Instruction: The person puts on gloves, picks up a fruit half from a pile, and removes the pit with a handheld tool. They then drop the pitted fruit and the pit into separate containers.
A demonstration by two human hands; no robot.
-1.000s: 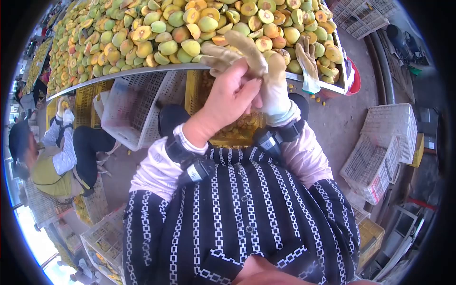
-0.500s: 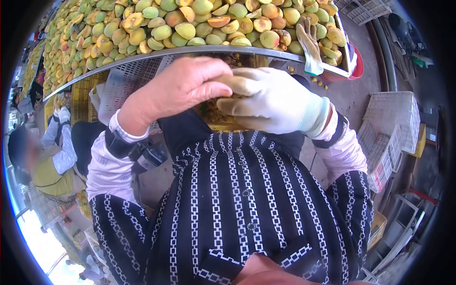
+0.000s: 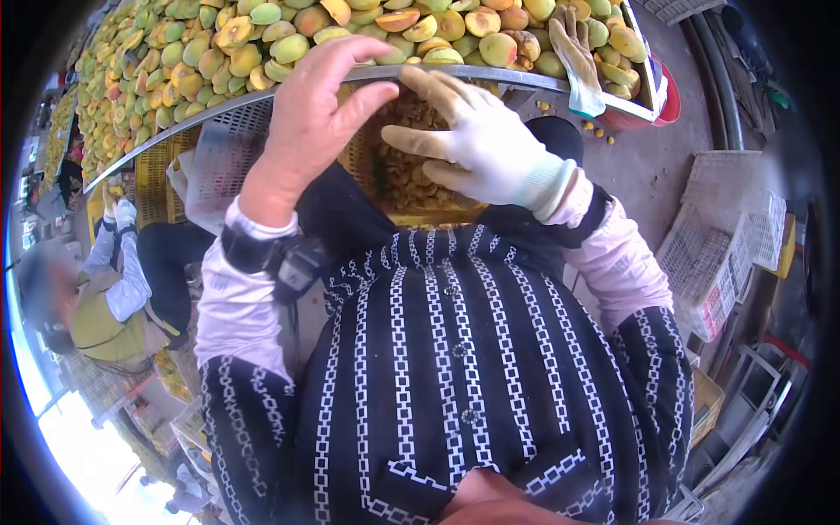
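My bare left hand is held up at the near edge of the fruit table, its thumb and fingers spread apart with nothing between them. Facing it is my right hand in a white knitted glove with yellowish-stained fingertips, fingers also apart and holding nothing visible. A small gap separates the two hands. Beyond them lies a heap of halved green-orange fruit, like apricots or peaches. A loose glove rests on the fruit to the right. Below my hands, a yellow crate holds small brownish-yellow pieces.
A metal rim borders the fruit table. White plastic crates stand at my right, and a red tub sits by the table corner. Another person sits working at my left. A few small pieces lie on the floor.
Half a second ago my left fingers were at the fingertips of my right glove. My hands have since moved apart, and both have opened.
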